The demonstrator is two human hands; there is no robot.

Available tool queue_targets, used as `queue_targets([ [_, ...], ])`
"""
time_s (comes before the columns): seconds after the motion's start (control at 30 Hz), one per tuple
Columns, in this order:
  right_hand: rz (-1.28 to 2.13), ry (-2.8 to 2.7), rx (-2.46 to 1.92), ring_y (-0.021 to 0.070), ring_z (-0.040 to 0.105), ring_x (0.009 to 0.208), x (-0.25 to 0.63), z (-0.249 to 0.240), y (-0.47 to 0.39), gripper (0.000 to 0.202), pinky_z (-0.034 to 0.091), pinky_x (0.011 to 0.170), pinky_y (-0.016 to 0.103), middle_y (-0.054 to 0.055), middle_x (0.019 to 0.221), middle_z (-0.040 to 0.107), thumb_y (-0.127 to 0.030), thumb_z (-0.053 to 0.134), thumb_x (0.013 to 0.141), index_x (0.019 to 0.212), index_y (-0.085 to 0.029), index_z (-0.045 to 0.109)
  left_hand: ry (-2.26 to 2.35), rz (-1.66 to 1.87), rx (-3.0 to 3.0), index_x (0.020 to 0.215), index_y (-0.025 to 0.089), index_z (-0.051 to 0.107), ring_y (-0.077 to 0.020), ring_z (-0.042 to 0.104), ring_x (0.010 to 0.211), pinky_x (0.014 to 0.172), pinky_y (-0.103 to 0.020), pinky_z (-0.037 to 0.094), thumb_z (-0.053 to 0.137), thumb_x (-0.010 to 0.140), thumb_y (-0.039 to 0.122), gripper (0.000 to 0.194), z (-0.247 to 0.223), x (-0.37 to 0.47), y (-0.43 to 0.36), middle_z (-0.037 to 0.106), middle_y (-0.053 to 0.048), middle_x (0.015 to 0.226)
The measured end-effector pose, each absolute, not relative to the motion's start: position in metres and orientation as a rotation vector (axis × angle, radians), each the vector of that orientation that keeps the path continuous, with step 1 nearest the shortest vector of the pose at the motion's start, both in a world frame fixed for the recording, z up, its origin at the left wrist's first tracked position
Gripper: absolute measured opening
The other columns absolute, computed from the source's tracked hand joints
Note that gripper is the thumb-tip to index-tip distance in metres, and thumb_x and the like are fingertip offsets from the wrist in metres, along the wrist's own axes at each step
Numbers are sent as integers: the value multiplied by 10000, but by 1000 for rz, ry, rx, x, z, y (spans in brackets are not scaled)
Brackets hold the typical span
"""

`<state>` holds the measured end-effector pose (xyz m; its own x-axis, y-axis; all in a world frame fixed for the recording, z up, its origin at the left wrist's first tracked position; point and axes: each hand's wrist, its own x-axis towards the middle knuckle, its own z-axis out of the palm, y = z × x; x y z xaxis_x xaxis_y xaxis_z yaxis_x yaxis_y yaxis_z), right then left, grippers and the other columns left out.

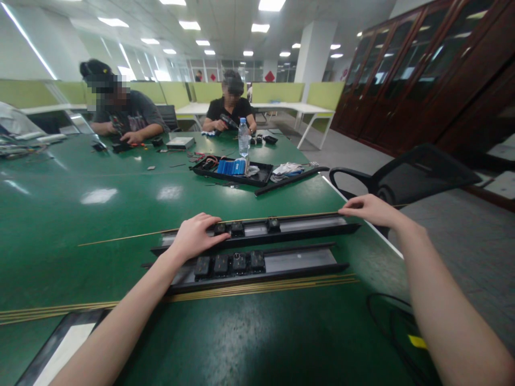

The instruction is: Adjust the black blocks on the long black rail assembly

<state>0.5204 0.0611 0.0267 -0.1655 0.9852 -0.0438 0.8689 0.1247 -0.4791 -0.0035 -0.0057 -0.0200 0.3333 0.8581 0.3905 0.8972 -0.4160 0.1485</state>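
Two long black channels lie side by side on the green table. The farther channel (306, 231) holds three black blocks, and a thin brass rod (124, 238) runs along its far edge, sticking out to the left. My left hand (197, 236) grips that channel near its left end, fingers over the far edge and thumb on the near side. At its right end my right hand (368, 208) pinches the rod's end. Several black blocks (239, 262) sit in the nearer channel (301, 261). More brass rods (257, 288) lie just in front of it.
Beyond are a black tray (261, 174) with a blue object, a water bottle (243, 138), a glove (286, 171) and a black strip (289, 180). Black cable (392, 321) lies near my right forearm. Two people work across the table. A chair (422, 171) stands right.
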Motion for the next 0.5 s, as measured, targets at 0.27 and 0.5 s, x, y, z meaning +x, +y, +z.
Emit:
queue_targets([
  [0.27, 605, -2093, -1848, 305, 680, 880, 523, 29, 58, 483, 470, 772, 359, 96, 862, 781, -628, 692, 772, 865, -164, 790, -1645, -636, -2474, 1048, 220, 756, -265, 703, 942, 814, -349, 556, 595, 840, 689, 538, -22, -4, -5, 759, -89, 1048],
  [0.5, 414, -2156, -1825, 314, 685, 936, 531, 29, 62, 458, 480, 861, 377, 94, 987, 789, -584, 628, 834, 943, -173, 798, -1629, -647, -2484, 1043, 217, 756, -265, 704, 942, 831, -358, 557, 588, 842, 694, 545, -22, -3, -5, 758, -90, 1043],
])
